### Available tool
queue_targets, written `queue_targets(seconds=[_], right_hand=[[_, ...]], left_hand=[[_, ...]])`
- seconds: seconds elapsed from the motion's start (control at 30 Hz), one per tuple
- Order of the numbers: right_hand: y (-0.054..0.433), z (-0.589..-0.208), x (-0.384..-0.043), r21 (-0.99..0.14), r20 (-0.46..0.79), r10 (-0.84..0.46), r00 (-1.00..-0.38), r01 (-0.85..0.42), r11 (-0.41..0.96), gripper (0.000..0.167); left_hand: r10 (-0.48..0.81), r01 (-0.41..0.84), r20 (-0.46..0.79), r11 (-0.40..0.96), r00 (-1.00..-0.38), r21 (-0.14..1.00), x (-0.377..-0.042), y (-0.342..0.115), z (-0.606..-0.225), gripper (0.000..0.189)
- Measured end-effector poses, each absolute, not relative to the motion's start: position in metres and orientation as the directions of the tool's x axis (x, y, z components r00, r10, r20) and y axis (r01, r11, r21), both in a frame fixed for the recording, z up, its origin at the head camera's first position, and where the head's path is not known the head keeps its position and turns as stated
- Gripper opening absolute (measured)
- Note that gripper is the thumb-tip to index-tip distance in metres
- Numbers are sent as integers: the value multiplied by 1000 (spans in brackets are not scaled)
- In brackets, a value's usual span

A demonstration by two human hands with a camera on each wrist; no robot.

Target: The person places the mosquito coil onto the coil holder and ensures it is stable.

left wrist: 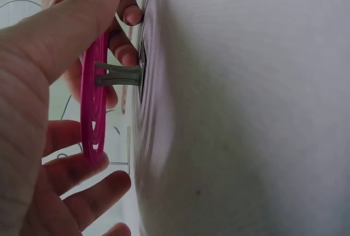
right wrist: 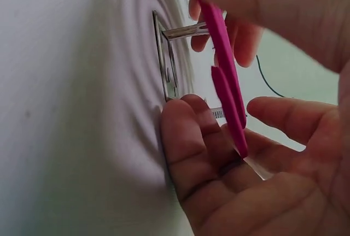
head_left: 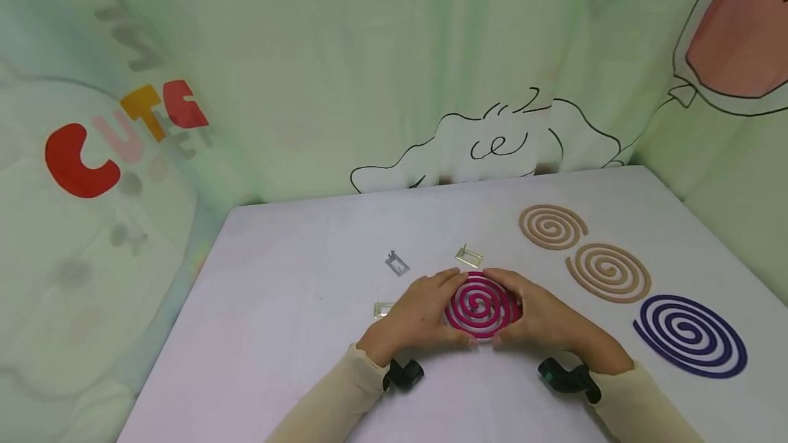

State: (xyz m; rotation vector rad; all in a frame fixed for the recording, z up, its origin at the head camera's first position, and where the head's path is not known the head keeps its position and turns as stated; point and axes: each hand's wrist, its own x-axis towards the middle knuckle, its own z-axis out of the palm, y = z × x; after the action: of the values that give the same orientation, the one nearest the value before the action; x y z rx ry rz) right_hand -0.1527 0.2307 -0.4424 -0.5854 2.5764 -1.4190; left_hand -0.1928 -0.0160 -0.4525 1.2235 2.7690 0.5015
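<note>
A pink mosquito coil [head_left: 478,303] lies roughly level between my two hands. My left hand [head_left: 425,310] holds its left edge, thumb at the near side and fingers at the far side. On the opposite edge, my right hand [head_left: 542,310] grips it with the fingers curving round. Below the coil, in the left wrist view, a metal coil stand [left wrist: 119,76] rises from the table with its forked prong at the coil's underside. The right wrist view shows the stand's thin rectangular base [right wrist: 159,55] on the cloth, with the coil [right wrist: 223,55] held above it.
Beyond my hands are a silver coil stand [head_left: 397,264] and a pale gold one [head_left: 469,256]. Another stand [head_left: 382,309] is partly hidden by my left hand. At right lie two tan coils [head_left: 552,227] and a dark purple coil [head_left: 689,335]. Printed curtains stand behind the table.
</note>
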Motion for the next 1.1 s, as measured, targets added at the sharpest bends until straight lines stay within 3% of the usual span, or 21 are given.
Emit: queue_targets(seconds=[0.57, 1.1], right_hand=[[240, -442, -153, -739, 86, -393, -915, -323, 591, 90], [258, -439, -160, -719, 98, -342, -935, -304, 625, 90]], left_hand=[[733, 714, 85, 619, -675, 328, -195, -8, -450, 95], [733, 715, 69, 631, -677, 301, -207, 14, -444, 90]])
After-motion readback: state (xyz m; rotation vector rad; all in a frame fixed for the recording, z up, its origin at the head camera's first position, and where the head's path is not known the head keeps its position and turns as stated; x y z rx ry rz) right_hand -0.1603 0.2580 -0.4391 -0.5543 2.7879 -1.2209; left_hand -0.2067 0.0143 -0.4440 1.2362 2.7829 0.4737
